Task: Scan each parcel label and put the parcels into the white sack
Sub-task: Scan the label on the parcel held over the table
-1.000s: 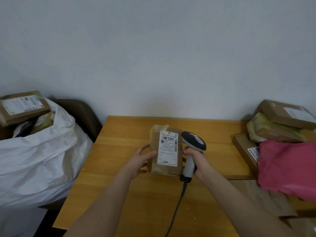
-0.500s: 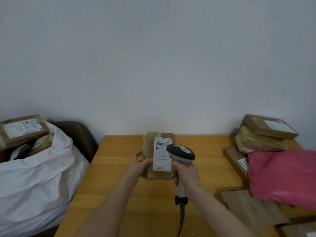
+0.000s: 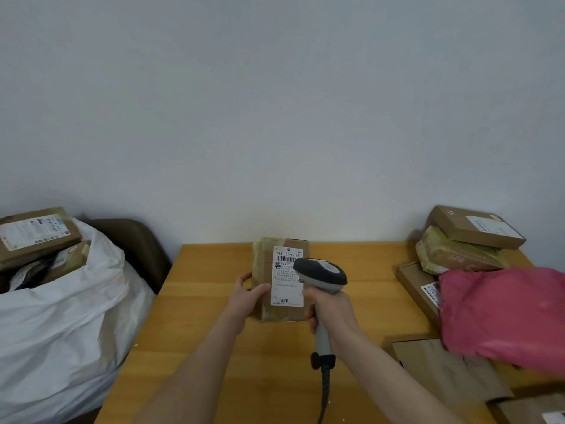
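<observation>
Head view: the left hand (image 3: 247,296) curls its fingers (image 3: 243,278) round the parcel (image 3: 263,266), upright over the table (image 3: 208,301), while the right hand (image 3: 331,310) grips the scanner (image 3: 321,275); the parcel looks light and stiff, best held by its side edges.

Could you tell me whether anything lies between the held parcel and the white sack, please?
Nothing visible does: only bare table lies between the parcel in the left hand and the white sack, though boxes crowd its mouth.

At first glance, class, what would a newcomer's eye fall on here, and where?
Mid-table, the left hand holds a brown parcel while the right hand aims a grey scanner at its label. A pink bag lies at right; the white sack bulges at left.
</observation>
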